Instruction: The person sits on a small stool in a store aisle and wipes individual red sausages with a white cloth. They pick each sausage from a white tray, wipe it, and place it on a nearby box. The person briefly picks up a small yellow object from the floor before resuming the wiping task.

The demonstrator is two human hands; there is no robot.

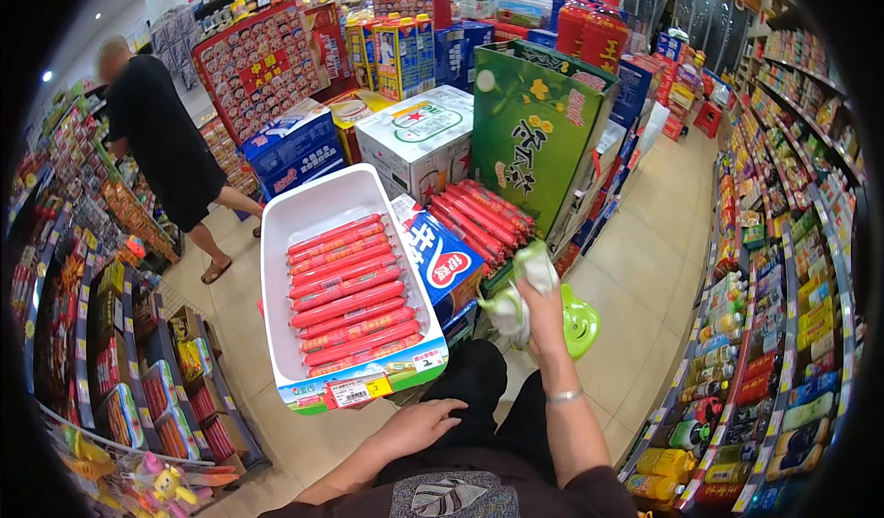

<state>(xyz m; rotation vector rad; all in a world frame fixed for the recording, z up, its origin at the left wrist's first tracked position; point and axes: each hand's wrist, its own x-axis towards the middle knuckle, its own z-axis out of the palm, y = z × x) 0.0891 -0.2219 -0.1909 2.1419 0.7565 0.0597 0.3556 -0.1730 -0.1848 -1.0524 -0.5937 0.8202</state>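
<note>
My right hand (542,311) grips a bunched white cloth with green edging (518,300), beside the stacked boxes. My left hand (428,421) rests on my dark-clothed thigh, holding nothing, its fingers slightly spread. Just beyond it, a white plastic tray (321,207) sits tilted towards me with a row of red-wrapped sausages (349,290) lying crosswise. Price tags (376,385) are fixed to its front edge. A pile of similar red-wrapped sausages (476,221) lies to the right of the tray, against a tall open green carton (539,131).
A bright green plastic stool (580,321) stands by my right forearm. Behind the tray are a blue carton (442,255) and a white carton (414,131). Shelves of bottles (725,380) line the right side and snack racks (159,373) the left. A person (159,131) walks at the left.
</note>
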